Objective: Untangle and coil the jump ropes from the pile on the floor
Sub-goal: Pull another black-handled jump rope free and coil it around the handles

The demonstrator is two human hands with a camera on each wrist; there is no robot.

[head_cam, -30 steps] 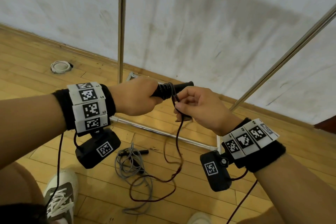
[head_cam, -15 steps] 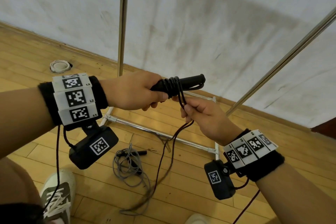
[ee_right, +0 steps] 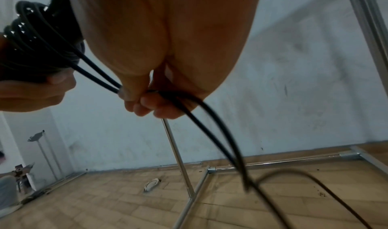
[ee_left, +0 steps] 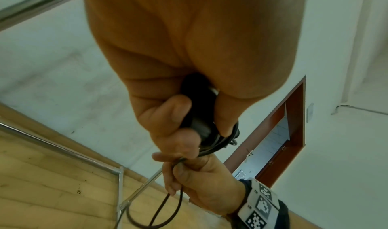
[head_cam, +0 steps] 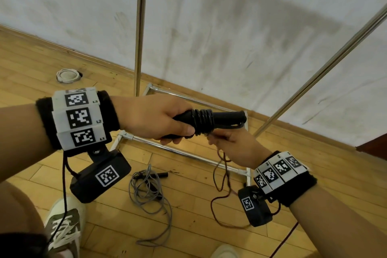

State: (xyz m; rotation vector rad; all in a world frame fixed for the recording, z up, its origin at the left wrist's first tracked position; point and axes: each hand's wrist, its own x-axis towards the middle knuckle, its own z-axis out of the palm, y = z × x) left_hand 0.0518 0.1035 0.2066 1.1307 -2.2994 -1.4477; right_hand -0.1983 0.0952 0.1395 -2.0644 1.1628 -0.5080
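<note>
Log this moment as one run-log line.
left hand grips black handles | right hand pinches dark rope, winding | grey rope on floor, uncoiled

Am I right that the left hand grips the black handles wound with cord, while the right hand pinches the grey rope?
Not quite. In the head view the grey rope lies on the floor; the right hand pinches the dark cord trailing from the black handles that the left hand grips.

Rope pile [head_cam: 149,192] on floor [head_cam: 31,65], before rack [head_cam: 182,153].
</note>
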